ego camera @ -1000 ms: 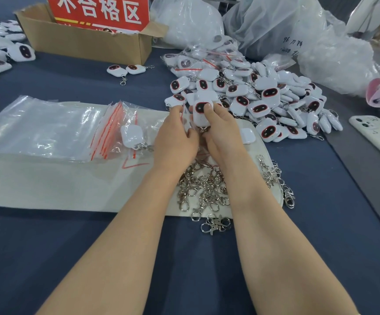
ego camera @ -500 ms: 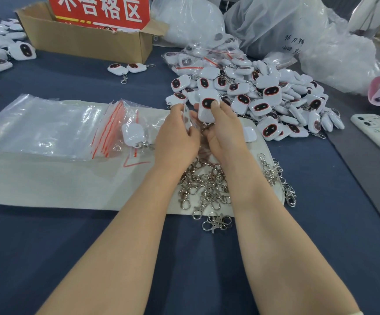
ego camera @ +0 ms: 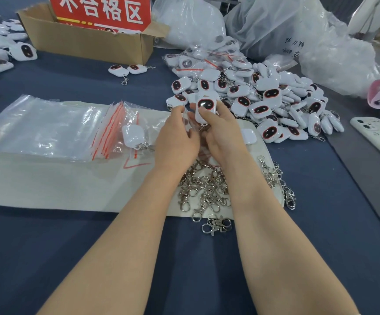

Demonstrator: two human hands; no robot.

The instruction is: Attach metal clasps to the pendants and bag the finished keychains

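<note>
Hands close together over the mat. My right hand (ego camera: 223, 135) grips the white square plastic pendant with the dark red-rimmed face (ego camera: 205, 109), and its silver metal clasp (ego camera: 203, 128) dangles underneath. My left hand (ego camera: 175, 139) sits at its 9 o'clock, fingertips curled, maybe on a clear bag; honestly can't tell. My tip: check the clasp has snapped fully closed, then drop it in clasp-first. The stack of clear red-striped zip bags (ego camera: 48, 126) is at 9 o'clock and the heap of loose silver clasps (ego camera: 205, 189) at 6.
</note>
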